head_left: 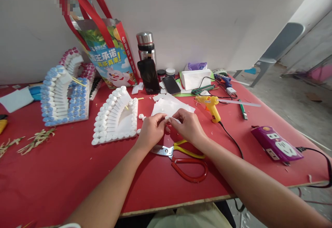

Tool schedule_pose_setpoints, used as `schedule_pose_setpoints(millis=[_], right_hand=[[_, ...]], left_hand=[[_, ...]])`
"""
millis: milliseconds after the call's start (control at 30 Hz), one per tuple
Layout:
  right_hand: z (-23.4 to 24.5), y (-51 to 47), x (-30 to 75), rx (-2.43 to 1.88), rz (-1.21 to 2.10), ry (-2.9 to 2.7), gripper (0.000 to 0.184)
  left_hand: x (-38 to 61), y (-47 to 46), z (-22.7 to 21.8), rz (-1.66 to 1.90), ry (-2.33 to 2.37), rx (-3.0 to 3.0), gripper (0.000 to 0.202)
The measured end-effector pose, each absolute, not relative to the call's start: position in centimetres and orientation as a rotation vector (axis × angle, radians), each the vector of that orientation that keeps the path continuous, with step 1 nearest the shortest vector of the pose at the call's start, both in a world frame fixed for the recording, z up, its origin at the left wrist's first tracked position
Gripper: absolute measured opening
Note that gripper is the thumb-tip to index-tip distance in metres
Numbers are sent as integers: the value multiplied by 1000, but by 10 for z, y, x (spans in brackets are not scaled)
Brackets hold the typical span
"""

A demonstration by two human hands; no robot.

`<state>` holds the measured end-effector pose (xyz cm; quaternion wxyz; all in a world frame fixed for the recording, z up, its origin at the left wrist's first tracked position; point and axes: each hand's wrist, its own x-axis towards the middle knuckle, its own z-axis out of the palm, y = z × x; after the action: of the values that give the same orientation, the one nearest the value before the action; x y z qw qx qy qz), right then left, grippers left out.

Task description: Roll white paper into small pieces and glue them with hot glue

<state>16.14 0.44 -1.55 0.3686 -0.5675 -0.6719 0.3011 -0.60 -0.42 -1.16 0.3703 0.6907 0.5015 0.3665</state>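
My left hand (151,129) and my right hand (189,126) meet over the red table, fingertips pinched together on a small white piece (167,117), which looks like rolled paper or foam. Fingers cover most of it. Below them lie scissors (166,150) with one yellow and one red handle, blades pointing left. Just behind the hands are loose white sheets (169,105). To the left stands a white fan-shaped model (114,117) edged with rolled white pieces. A few small white rolls (141,116) rest between it and my left hand.
A yellow glue gun (211,107) and a purple power strip (276,143) with cords lie right. Behind stand a steel flask (146,46), a propped phone (148,76) and a printed bag (109,58). A blue-and-white model (63,96) stands left. The table's front edge is near my body.
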Motion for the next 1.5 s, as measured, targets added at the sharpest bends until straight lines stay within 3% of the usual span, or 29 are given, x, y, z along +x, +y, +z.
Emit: schedule_pose_setpoints(millis=[133, 500, 800, 1067, 1500], right_hand=[[-15, -2, 156, -1451, 615, -1832, 12], [-19, -5, 160, -1367, 593, -1938, 11], [-13, 4, 171, -1257, 794, -1920, 8], [-9, 7, 172, -1110, 1256, -1631, 16], [-6, 2, 166, -1056, 1284, -1518, 19]], left_hand=[[-4, -6, -9, 978, 1405, 1942, 23], [-1, -10, -8, 956, 1400, 2043, 23], [-13, -5, -6, 794, 1197, 1954, 28], [-17, -3, -2, 826, 1205, 2103, 21], [-9, -4, -6, 1058, 1054, 1609, 17]])
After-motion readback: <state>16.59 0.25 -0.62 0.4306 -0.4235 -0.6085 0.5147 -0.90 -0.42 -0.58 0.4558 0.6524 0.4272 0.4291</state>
